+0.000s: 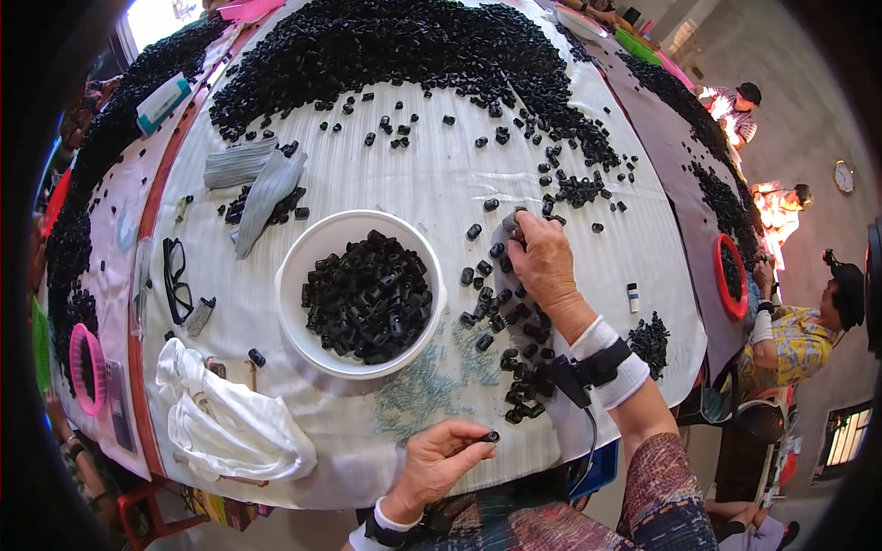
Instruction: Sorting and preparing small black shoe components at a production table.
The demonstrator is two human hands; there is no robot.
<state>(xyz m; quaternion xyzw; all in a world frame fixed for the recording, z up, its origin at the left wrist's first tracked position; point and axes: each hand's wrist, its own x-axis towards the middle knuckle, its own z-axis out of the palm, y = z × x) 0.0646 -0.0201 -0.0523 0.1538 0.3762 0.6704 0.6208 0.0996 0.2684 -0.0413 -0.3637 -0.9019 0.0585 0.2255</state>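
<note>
A long work table (441, 184) covered in ribbed white cloth is taking up most of the view, bending away toward the far end. Daylight is pouring in through a bright window (156, 14) at the top left. On the right a plain grey wall (818, 110) is showing, with a round white wall clock (843, 176) hanging on it. Lower right, a small barred window (847, 439) is glowing orange. Other people are sitting along the right side.

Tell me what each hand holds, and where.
Left hand pinches a small black part at its fingertips. Right hand rests on loose parts; its grip is hidden.
</note>
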